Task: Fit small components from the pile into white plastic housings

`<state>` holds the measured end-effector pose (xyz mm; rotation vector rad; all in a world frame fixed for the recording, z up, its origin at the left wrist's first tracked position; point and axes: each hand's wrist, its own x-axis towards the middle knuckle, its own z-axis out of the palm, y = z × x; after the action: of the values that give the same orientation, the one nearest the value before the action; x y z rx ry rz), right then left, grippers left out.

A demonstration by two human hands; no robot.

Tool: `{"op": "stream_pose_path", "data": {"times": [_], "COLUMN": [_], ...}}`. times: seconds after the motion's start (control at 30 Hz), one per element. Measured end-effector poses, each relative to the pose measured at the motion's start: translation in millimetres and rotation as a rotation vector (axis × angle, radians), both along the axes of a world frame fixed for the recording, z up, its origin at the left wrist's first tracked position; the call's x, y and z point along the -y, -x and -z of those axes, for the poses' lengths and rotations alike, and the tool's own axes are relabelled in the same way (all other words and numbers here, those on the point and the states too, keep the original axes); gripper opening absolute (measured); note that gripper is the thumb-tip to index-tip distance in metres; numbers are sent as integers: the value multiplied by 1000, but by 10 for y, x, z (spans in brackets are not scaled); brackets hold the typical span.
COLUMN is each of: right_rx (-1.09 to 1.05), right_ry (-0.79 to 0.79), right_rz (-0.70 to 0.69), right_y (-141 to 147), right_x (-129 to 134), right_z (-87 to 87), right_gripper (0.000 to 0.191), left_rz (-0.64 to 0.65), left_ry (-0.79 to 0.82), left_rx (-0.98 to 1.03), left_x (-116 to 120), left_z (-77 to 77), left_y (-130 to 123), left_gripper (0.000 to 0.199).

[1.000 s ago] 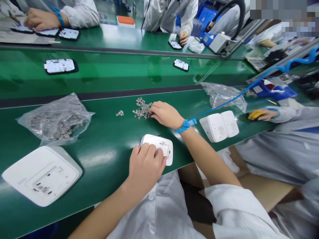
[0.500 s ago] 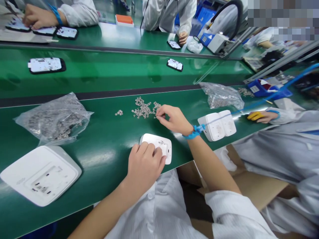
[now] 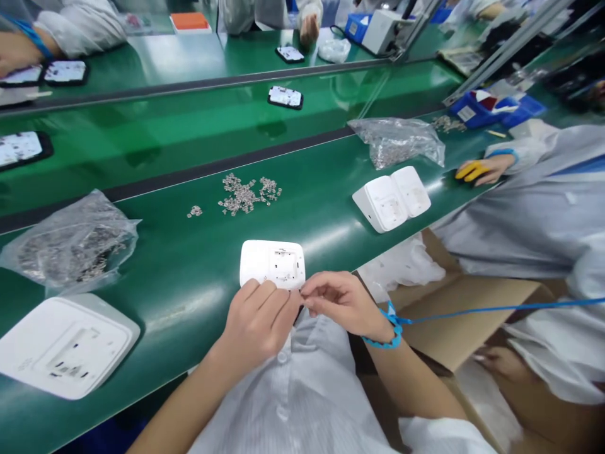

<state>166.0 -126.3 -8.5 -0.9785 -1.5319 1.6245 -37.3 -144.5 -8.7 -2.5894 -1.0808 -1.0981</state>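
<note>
A white plastic housing with a recessed compartment lies on the green bench near its front edge. My left hand is closed just in front of it, knuckles overlapping its near edge. Fingertips of both hands meet at the housing's near right corner. My right hand, wearing a blue wrist strap, is pinched there. Whatever the fingers hold is too small or hidden to make out. Beyond the housing lies a loose pile of small metal parts, with a few more parts left of it.
At left are a bag of metal parts and another white housing. Two joined white housings and a second bag stand at right. A co-worker's hand wears yellow finger covers. An open carton sits below the bench edge.
My right hand has left the metal pile and come back to my left hand at the housing. The left hand has shifted toward the housing's near edge. The view has turned and tilted.
</note>
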Motion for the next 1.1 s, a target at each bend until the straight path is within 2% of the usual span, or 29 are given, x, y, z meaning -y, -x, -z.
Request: {"op": "stream_pose_path", "data": {"times": [0.07, 0.13, 0.23, 0.3, 0.4, 0.47, 0.53, 0.67, 0.83, 0.93, 1.1], "right_rx": [68, 204, 384, 409, 392, 388, 394, 431, 614, 674, 621], "right_ry": [-78, -220, -477, -571, -565, -557, -588, -662, -641, -667, -690], "right_rz": [-1, 74, 201, 247, 304, 317, 323, 380, 554, 535, 373], "right_y": [-26, -25, 31, 87, 163, 195, 209, 152, -17, -25, 143], "right_x": [-97, -233, -436, -522, -559, -549, -539, -579, -699, -691, -554], "right_z": [-24, -13, 105, 218, 339, 354, 330, 299, 430, 438, 224], "right_gripper": [14, 12, 6, 5, 5, 5, 6, 9, 9, 8, 15], "left_rz": [-48, -151, -300, -350, -349, -327, -325, -412, -366, -352, -354], "left_ry": [19, 50, 69, 107, 193, 209, 209, 179, 278, 286, 368], "left_rx": [-26, -43, -134, -245, -355, -362, -332, -222, -190, -146, -92], "left_x": [-30, -78, -145, -168, -176, -183, -207, -285, -282, -221, -163], "left_z": [-22, -50, -82, -93, -92, -83, -74, -84, -87, -76, -120], "left_y": [2, 18, 40, 29, -16, -38, -30, 60, 138, 145, 142], "left_gripper": [9, 4, 10, 17, 20, 19, 21, 22, 19, 12, 14]}}
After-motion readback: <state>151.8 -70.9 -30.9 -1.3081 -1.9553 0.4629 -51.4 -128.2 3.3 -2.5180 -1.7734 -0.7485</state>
